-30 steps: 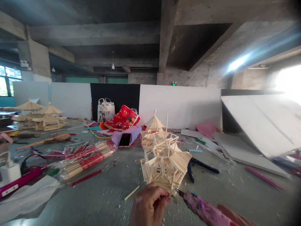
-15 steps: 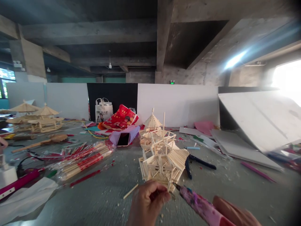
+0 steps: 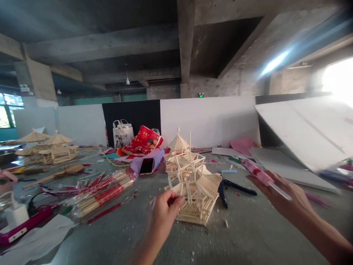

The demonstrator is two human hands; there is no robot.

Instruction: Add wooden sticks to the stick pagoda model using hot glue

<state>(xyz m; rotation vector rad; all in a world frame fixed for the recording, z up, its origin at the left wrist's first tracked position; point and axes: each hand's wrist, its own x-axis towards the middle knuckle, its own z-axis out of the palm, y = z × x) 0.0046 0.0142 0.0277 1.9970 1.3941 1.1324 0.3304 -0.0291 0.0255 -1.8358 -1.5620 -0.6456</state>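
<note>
My left hand (image 3: 167,209) is closed in a pinch at the left front of a pagoda model (image 3: 193,193) built from thin wooden sticks. Its fingertips overlap the lower storey's edge; what they pinch is too small to make out. Off to the right, raised above the table, my right hand (image 3: 286,193) grips a pink, stained stick-shaped glue gun (image 3: 256,172). A translucent glue stick (image 3: 280,191) juts from its back end, and its tip points up and left, away from the model. Dark-handled pliers (image 3: 238,187) lie just right of the model.
Bundled sticks in plastic (image 3: 104,191) lie left, near a magenta power strip (image 3: 27,224) and white paper (image 3: 41,239). A phone (image 3: 146,166) rests on purple paper behind. Other stick models (image 3: 55,149) stand far left. White boards (image 3: 289,169) are at the right.
My right hand has drawn the glue gun away from the model's front, to the right and upward. My left hand has moved up and left from the base. The loose stick at left front no longer shows.
</note>
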